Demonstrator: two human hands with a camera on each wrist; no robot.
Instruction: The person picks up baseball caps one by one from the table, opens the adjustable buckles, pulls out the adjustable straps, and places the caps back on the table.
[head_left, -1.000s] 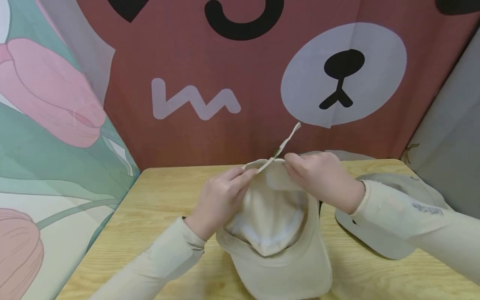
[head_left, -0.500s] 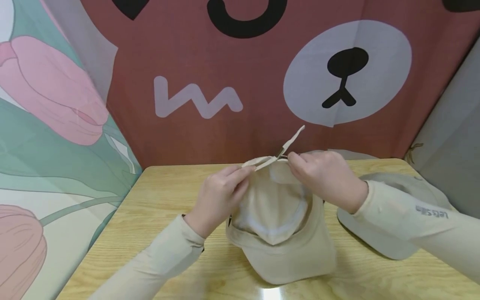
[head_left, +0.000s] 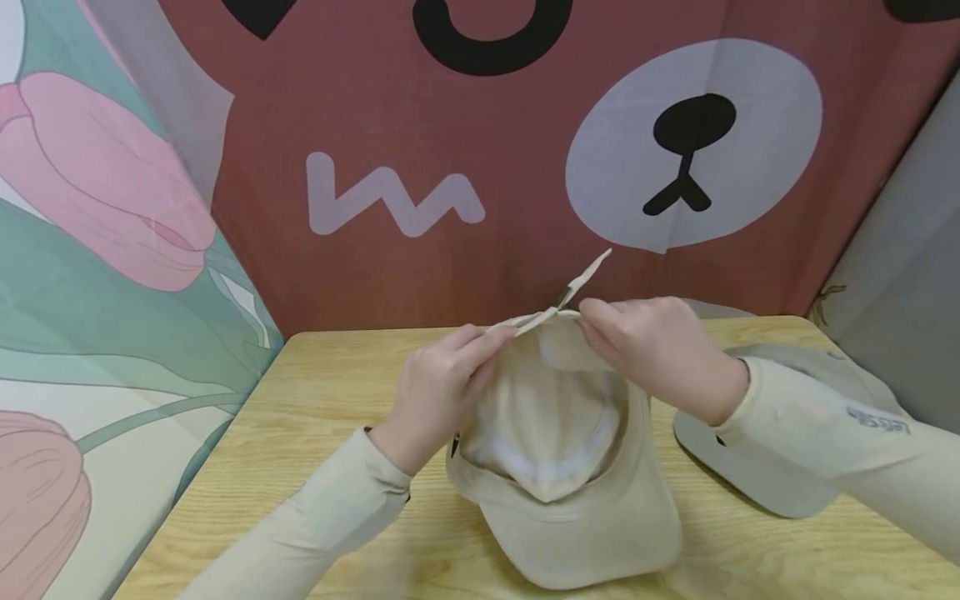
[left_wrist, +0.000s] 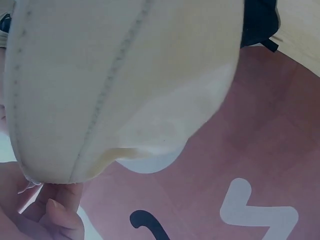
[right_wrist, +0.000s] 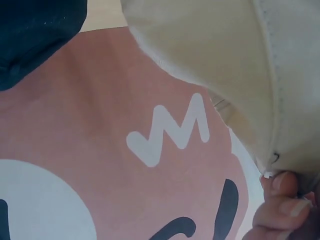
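In the head view a cream baseball cap [head_left: 577, 533] hangs brim downward, its hollow inside facing me. My left hand [head_left: 442, 387] pinches its back strap [head_left: 534, 322] near the left end, thumb and forefinger at the top edge. On the other side of the back opening, my right hand [head_left: 660, 354] grips the cap's edge. Between the hands, a loose strap end [head_left: 590, 277] sticks up and to the right past a small buckle [head_left: 565, 294]. Both wrist views show the crown's stitched outside, with fingertips [right_wrist: 282, 205] of the right hand at its rim.
A grey-green cap [head_left: 795, 483] lies on the wooden table [head_left: 300, 467] to the right, partly behind the right sleeve. Behind the table hangs a red cloth [head_left: 360, 283] with a bear face. A dark item [right_wrist: 35, 40] fills a corner of the right wrist view.
The cap's brim swings upward, then drops back a little and shifts right. My right hand moves slightly right. Both hands keep their hold on the back of the cap.
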